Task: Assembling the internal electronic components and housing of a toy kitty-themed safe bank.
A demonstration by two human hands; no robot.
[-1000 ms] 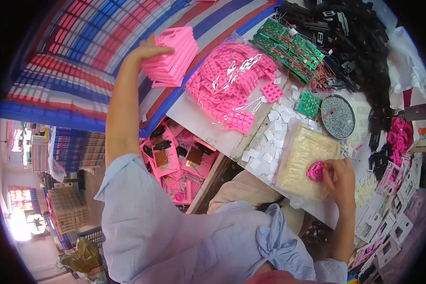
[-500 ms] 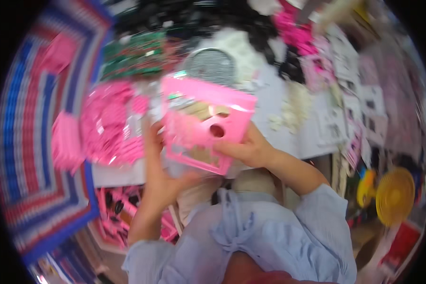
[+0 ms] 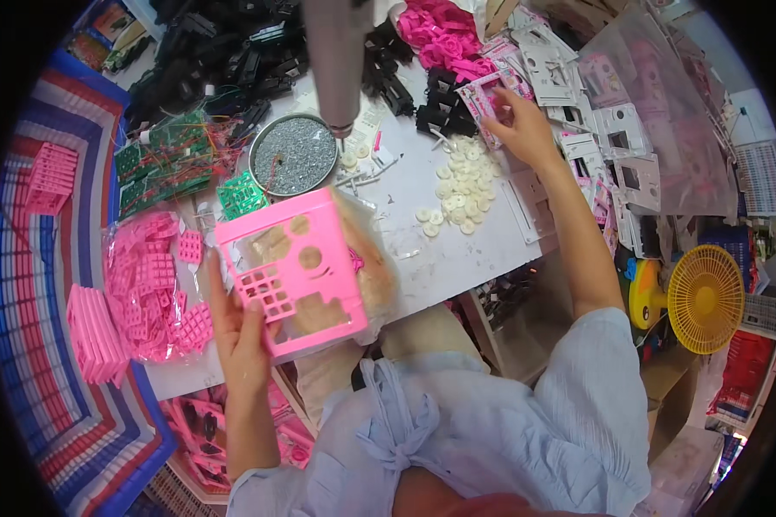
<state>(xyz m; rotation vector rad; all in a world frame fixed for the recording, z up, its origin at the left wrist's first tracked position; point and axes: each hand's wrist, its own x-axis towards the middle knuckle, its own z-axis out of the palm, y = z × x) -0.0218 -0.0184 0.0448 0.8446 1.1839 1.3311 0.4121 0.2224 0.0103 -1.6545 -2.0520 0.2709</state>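
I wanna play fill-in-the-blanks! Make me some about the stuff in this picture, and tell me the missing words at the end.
1. The left hand holds a plastic frame coloured ____.
2. The round yellow thing at the far right is a ____.
3. In the picture, the pale discs lie to the ____ of the dish.
4. The small circuit board beside the dish is coloured ____.

Missing words: pink; fan; right; green.

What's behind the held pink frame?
A yellowish packet shows through the openings of the pink frame and past its right edge, where part of a magenta piece also peeks out. Whatever lies behind the solid parts is covered.
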